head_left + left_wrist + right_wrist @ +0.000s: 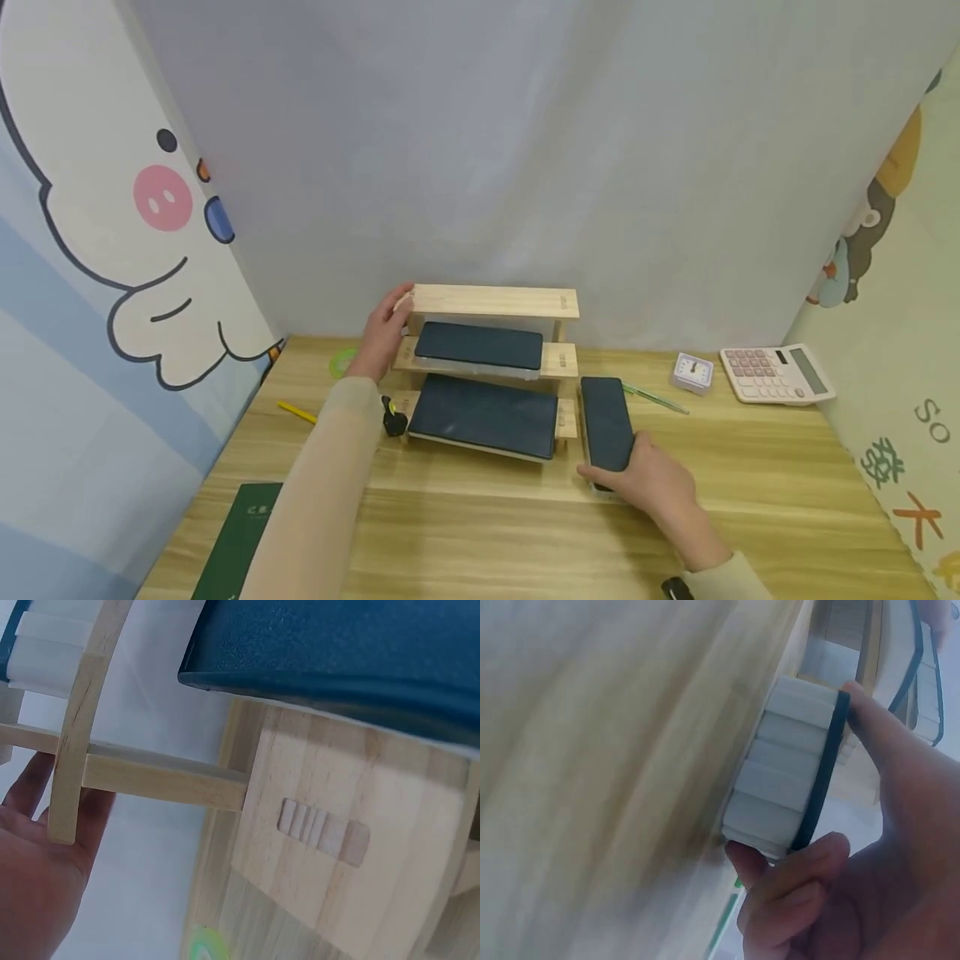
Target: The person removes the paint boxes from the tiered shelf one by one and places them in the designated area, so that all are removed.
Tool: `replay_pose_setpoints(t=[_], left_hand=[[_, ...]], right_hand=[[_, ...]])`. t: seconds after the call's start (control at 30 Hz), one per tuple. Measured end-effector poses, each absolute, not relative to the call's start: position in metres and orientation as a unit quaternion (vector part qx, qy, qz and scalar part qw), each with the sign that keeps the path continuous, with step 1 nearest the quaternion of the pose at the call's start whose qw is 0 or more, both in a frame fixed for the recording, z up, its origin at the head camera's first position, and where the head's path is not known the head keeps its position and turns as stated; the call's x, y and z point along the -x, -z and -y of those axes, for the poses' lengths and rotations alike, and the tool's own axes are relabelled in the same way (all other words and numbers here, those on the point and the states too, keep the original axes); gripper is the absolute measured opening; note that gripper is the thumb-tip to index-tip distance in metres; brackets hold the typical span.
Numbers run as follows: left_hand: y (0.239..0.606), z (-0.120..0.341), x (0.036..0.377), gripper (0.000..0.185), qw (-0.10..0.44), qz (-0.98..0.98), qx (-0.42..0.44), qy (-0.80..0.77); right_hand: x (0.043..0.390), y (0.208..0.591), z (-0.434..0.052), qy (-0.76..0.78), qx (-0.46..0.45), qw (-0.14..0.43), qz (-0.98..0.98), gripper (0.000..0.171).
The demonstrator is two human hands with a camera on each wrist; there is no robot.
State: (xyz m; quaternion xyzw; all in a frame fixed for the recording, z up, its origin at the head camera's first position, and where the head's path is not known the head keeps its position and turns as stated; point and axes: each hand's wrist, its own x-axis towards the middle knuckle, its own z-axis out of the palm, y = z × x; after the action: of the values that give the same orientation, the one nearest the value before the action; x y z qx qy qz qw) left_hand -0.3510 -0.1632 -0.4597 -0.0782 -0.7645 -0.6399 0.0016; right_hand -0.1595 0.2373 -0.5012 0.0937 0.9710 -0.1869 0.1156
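Note:
A three-tier wooden shelf (pixel 495 302) stands at the back of the table. My left hand (pixel 384 333) holds the left end of its top board; in the left wrist view, the fingers (pixel 30 784) go behind a wooden bar. A dark-topped box (pixel 478 346) lies on the middle tier, and a larger dark-topped one (pixel 483 417) on the lowest. To the shelf's right, my right hand (pixel 651 479) grips the near end of a long dark-topped box (pixel 607 423). In the right wrist view, its ridged white end (pixel 784 761) sits between thumb and fingers, low over the tabletop.
Right of the held box lie a green pen (pixel 655 397), a small lilac clock (pixel 692 372) and a pink-and-white calculator (pixel 777 374). On the left are a green tape roll (pixel 342 362), a yellow pencil (pixel 297 411), a small black object (pixel 393 418) and a green book (pixel 238 537).

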Motion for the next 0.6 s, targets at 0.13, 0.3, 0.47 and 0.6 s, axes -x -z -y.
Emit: replay_pose_setpoints(t=[0.13, 0.3, 0.47, 0.6], left_hand=[[0.45, 0.167, 0.343, 0.059, -0.015, 0.758, 0.075, 0.648], [0.441, 0.171, 0.322, 0.066, -0.032, 0.742, 0.065, 0.666], [0.468, 0.178, 0.316, 0.07, -0.04, 0.741, 0.062, 0.667], [0.497, 0.182, 0.313, 0.067, -0.038, 0.742, 0.067, 0.666]], right_hand=[[0.163, 0.494, -0.239, 0.198, -0.089, 0.11, -0.97, 0.137], [0.175, 0.481, -0.241, 0.27, -0.048, 0.046, -0.961, 0.117], [0.195, 0.466, -0.229, 0.362, 0.063, -0.011, -0.93, 0.092], [0.209, 0.453, -0.211, 0.377, 0.127, -0.037, -0.917, 0.088]])
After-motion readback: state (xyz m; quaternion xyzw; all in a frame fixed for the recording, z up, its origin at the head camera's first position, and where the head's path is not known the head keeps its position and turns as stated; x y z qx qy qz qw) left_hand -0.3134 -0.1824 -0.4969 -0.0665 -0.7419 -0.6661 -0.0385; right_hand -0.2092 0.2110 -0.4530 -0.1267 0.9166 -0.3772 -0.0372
